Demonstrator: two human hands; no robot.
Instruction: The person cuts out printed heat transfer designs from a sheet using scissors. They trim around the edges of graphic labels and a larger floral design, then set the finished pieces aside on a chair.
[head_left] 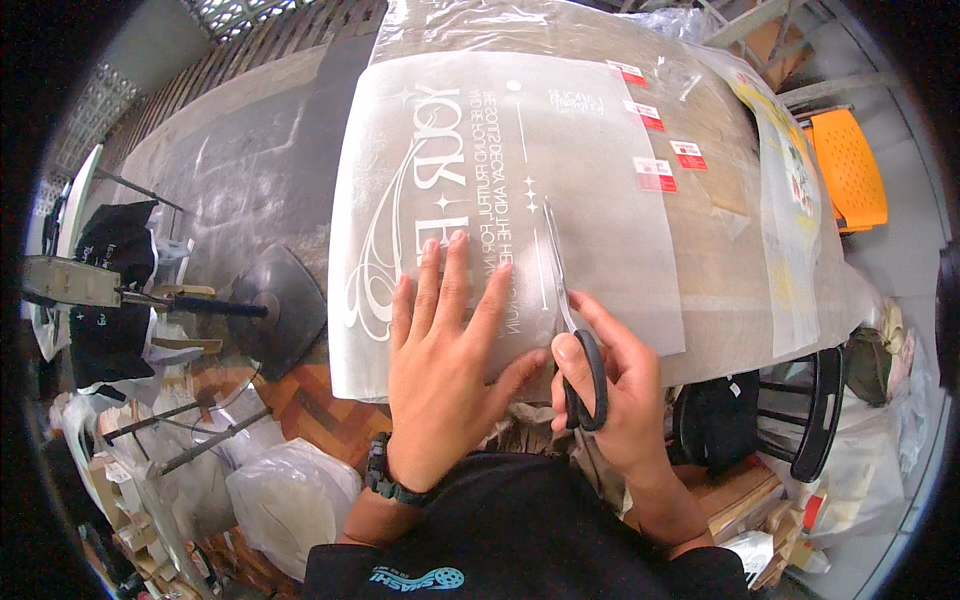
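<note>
Layout, viewed from wearer's pos.: sheet (pixel 610 260) on table (pixel 745 290); L hand (pixel 440 345) on sheet, L of scissors (pixel 558 275); scissors in R hand (pixel 625 385), blades over sheet, tips away from wearer; labels (pixel 655 175) at sheet's far R edge; one chair (pixel 848 170) beyond table's R side, far; another chair (pixel 820 420) near R; bag (pixel 293 505) near L.
</note>
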